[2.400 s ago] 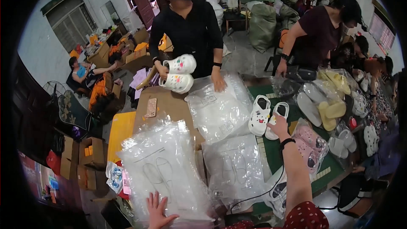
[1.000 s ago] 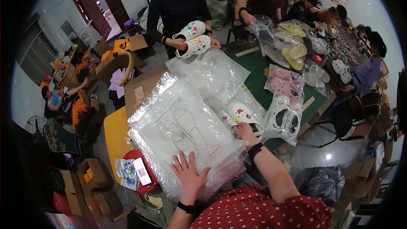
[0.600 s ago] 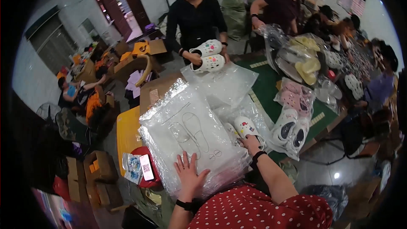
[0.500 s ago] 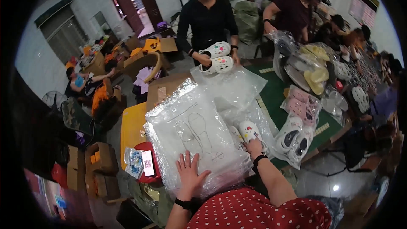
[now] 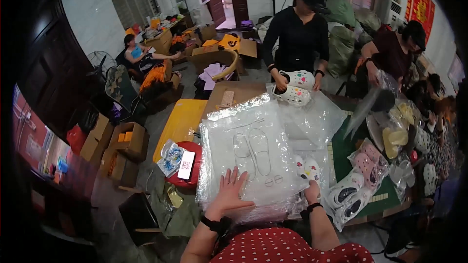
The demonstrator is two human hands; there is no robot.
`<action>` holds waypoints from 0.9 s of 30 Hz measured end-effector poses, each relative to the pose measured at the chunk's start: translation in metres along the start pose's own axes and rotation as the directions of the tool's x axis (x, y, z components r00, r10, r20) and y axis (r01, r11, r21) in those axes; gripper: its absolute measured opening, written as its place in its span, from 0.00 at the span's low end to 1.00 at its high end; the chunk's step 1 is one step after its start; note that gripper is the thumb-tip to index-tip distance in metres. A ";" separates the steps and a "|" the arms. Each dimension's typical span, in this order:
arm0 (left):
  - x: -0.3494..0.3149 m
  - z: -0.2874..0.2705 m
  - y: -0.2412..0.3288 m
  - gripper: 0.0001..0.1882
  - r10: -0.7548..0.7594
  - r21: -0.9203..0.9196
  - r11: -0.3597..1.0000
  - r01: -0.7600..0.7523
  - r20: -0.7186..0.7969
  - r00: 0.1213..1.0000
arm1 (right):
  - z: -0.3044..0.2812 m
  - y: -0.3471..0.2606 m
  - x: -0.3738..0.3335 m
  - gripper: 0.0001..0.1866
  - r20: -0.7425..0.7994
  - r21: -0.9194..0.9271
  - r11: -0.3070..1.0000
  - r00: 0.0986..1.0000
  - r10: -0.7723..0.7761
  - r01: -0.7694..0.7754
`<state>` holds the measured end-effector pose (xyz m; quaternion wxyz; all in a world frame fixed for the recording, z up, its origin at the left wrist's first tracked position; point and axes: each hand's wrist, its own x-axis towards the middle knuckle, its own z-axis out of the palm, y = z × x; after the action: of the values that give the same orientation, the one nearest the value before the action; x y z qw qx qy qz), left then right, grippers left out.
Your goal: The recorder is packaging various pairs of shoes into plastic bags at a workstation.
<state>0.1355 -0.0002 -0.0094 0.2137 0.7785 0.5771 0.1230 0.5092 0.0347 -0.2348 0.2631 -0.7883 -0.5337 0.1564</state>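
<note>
My left hand (image 5: 231, 189) lies flat, fingers spread, on a stack of clear plastic bags (image 5: 261, 152) with shoe outlines printed on the top one. My right hand (image 5: 312, 193) is closed at the stack's right corner, its fingertips apparently pinching the edge of a bag; the grip is partly hidden. Just beyond it, a pair of white clogs (image 5: 308, 166) with colourful charms rests on clear plastic. Across the table a person in black holds another pair of white clogs (image 5: 294, 87) with charms.
Bagged white clogs (image 5: 345, 192) and bagged pink clogs (image 5: 369, 164) lie to the right on the green tabletop (image 5: 342, 158). A phone (image 5: 185, 165) and a bag of small blue pieces (image 5: 171, 158) sit on a red stool (image 5: 183, 182) at left. Another person handles bagged footwear at far right.
My right hand has moved from the white clogs to the bag stack's corner. My left hand stays flat on the stack. The whole view has swung left.
</note>
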 end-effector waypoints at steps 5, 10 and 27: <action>-0.007 -0.035 0.024 0.52 0.085 0.179 0.979 -0.092 0.047 0.995 | -0.040 0.047 0.004 0.21 -0.143 0.082 0.991 0.983 0.116 -0.105; -0.025 -0.024 -0.003 0.47 0.208 0.045 0.977 -0.210 0.035 0.977 | -0.127 -0.002 -0.020 0.11 -0.067 0.584 0.801 0.975 0.212 -0.134; -0.011 -0.021 0.008 0.09 0.266 -0.082 0.955 -0.284 -0.180 0.947 | -0.219 0.065 -0.244 0.25 0.106 0.931 0.331 0.981 0.165 -0.156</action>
<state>0.1298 -0.0081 0.0138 0.1870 0.8258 0.4713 0.2470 0.5809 -0.2644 -0.1035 0.6508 -0.5461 -0.2675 0.4545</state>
